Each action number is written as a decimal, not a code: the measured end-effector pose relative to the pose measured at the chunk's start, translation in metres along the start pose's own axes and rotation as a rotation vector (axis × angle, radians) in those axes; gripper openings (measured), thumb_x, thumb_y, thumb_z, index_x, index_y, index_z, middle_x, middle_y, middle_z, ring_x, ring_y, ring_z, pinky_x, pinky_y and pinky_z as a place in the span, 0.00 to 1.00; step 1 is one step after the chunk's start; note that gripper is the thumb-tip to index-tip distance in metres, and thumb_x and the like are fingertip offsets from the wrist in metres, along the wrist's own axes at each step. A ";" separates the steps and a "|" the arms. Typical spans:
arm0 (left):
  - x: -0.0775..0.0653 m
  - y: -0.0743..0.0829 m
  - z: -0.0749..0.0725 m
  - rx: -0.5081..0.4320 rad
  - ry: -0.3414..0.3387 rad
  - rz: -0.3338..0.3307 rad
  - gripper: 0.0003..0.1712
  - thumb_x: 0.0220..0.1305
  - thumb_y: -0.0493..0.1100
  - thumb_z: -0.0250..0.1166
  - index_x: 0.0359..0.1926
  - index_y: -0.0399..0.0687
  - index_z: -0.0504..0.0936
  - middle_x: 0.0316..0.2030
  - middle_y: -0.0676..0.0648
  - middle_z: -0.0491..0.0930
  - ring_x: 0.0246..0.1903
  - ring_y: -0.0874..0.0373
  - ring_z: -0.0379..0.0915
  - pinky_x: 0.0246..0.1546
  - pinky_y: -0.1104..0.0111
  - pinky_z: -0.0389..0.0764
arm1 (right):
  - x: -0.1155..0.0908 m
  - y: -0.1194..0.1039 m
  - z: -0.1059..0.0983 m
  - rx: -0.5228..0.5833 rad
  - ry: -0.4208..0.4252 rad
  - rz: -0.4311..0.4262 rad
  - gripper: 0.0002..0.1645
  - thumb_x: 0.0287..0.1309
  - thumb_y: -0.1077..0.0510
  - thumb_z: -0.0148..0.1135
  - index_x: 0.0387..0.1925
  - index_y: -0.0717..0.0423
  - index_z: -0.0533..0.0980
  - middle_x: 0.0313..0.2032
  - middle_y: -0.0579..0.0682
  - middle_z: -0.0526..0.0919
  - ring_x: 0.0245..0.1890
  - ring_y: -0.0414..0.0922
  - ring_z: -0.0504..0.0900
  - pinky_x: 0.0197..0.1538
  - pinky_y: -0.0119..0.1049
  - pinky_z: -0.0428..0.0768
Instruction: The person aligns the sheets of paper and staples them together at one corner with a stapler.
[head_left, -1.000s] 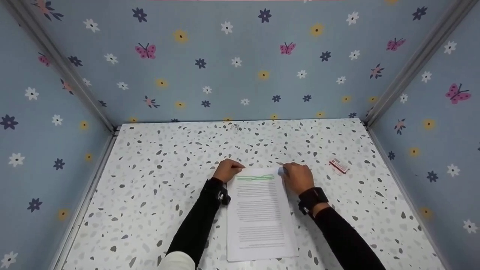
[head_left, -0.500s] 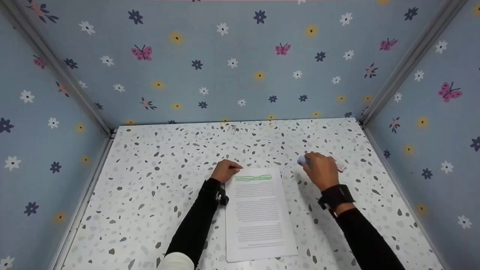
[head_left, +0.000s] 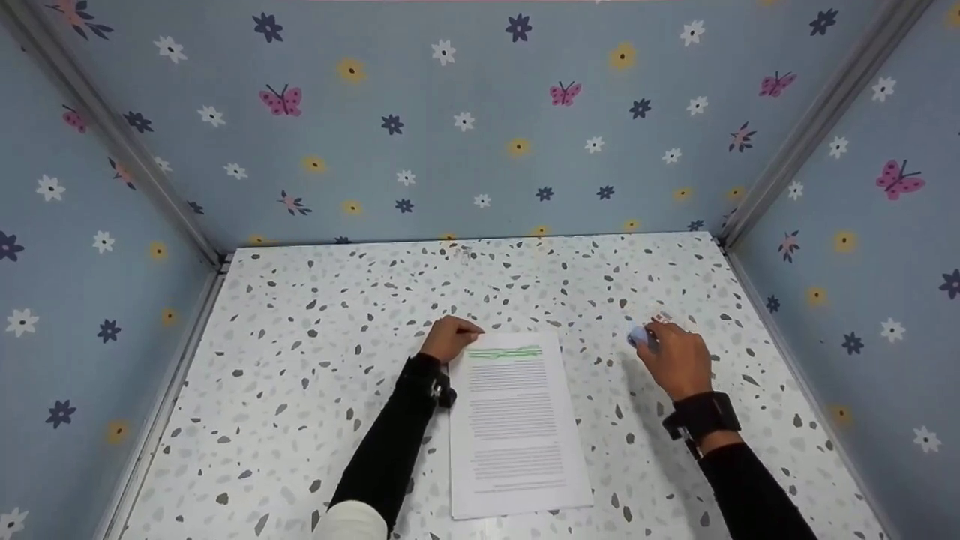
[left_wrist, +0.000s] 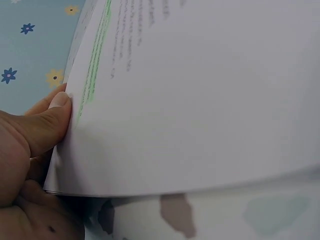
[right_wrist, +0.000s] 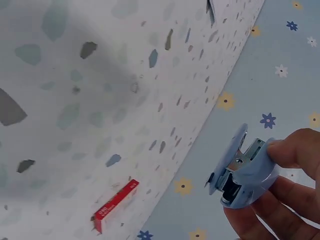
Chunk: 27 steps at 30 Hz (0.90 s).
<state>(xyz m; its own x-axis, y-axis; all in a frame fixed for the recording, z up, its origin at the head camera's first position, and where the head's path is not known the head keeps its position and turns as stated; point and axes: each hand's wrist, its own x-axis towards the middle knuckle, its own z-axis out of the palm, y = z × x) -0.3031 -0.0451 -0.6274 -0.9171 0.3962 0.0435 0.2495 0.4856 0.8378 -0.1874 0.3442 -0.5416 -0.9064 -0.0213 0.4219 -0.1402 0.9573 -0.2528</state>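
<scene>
A stack of printed paper sheets [head_left: 517, 442] lies on the speckled table, with green highlighter strokes across its top lines. At its upper left corner my left hand [head_left: 448, 341] pinches the sheets; in the left wrist view the thumb [left_wrist: 59, 102] lies on top and fingers are underneath. My right hand [head_left: 679, 364] is off to the right of the paper, above the table. It grips a small light-blue mini stapler [right_wrist: 250, 172] between thumb and fingers, and the stapler's metal parts show in the right wrist view.
Just beyond the right hand lies a small red-and-white box [right_wrist: 116, 202] on the speckled table [head_left: 337, 315], partly hidden in the head view. Blue flowered panels [head_left: 450, 150] close off the back and both sides.
My right hand has moved right, from the paper's upper right corner to beside the small box, carrying the mini stapler. The left hand stays at the paper's upper left corner.
</scene>
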 end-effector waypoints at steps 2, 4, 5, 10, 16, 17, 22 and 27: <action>0.000 0.000 -0.001 0.000 0.002 -0.016 0.10 0.68 0.32 0.65 0.47 0.37 0.89 0.46 0.39 0.87 0.49 0.44 0.82 0.53 0.55 0.79 | -0.003 0.003 0.007 0.006 -0.050 0.046 0.18 0.54 0.61 0.74 0.44 0.68 0.83 0.37 0.63 0.86 0.33 0.60 0.85 0.41 0.58 0.78; 0.000 0.002 -0.001 0.003 0.003 -0.031 0.10 0.68 0.32 0.65 0.47 0.38 0.89 0.46 0.39 0.86 0.50 0.44 0.82 0.54 0.55 0.78 | -0.007 0.007 0.014 0.013 -0.097 0.089 0.19 0.55 0.59 0.74 0.45 0.68 0.83 0.37 0.62 0.86 0.34 0.59 0.85 0.41 0.58 0.77; 0.000 0.003 -0.002 0.004 0.001 -0.033 0.10 0.68 0.32 0.65 0.47 0.38 0.89 0.47 0.39 0.86 0.50 0.44 0.82 0.54 0.55 0.78 | -0.008 0.009 0.018 0.014 -0.114 0.106 0.19 0.55 0.59 0.74 0.46 0.68 0.83 0.37 0.62 0.87 0.35 0.59 0.85 0.41 0.58 0.78; 0.003 0.000 -0.001 0.008 -0.020 -0.051 0.10 0.69 0.33 0.65 0.48 0.40 0.89 0.48 0.41 0.86 0.51 0.46 0.81 0.55 0.56 0.78 | -0.015 0.016 0.033 -0.011 -0.166 0.153 0.20 0.56 0.58 0.73 0.47 0.68 0.83 0.38 0.63 0.87 0.36 0.59 0.85 0.42 0.56 0.78; 0.004 0.000 -0.001 0.014 -0.014 -0.050 0.10 0.68 0.32 0.65 0.47 0.40 0.89 0.47 0.41 0.87 0.50 0.46 0.82 0.54 0.56 0.78 | -0.017 0.016 0.039 -0.005 -0.192 0.156 0.20 0.58 0.56 0.72 0.47 0.67 0.83 0.39 0.64 0.86 0.38 0.61 0.85 0.45 0.59 0.76; 0.004 0.001 -0.002 0.013 -0.014 -0.049 0.10 0.68 0.32 0.65 0.47 0.39 0.89 0.47 0.41 0.87 0.50 0.46 0.82 0.54 0.55 0.78 | -0.017 0.016 0.039 -0.003 -0.192 0.158 0.20 0.58 0.56 0.72 0.47 0.67 0.83 0.39 0.63 0.86 0.39 0.61 0.85 0.45 0.59 0.76; 0.003 0.003 -0.002 0.018 -0.013 -0.044 0.10 0.68 0.32 0.65 0.48 0.39 0.89 0.47 0.41 0.86 0.51 0.45 0.81 0.55 0.55 0.78 | -0.018 0.017 0.039 0.014 -0.217 0.172 0.21 0.59 0.56 0.71 0.49 0.67 0.82 0.40 0.64 0.86 0.39 0.62 0.84 0.45 0.58 0.78; 0.002 0.000 0.000 0.022 -0.012 -0.041 0.10 0.68 0.33 0.65 0.47 0.39 0.89 0.47 0.41 0.86 0.50 0.46 0.82 0.54 0.56 0.78 | -0.018 0.017 0.039 0.043 -0.257 0.190 0.23 0.60 0.56 0.71 0.52 0.68 0.80 0.41 0.64 0.85 0.39 0.61 0.84 0.43 0.56 0.78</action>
<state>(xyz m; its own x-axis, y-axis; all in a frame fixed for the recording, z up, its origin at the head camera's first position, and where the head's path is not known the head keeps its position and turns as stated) -0.3053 -0.0444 -0.6273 -0.9230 0.3849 0.0028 0.2187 0.5183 0.8268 -0.1894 0.3499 -0.5875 -0.9881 0.0790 0.1318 0.0290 0.9381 -0.3451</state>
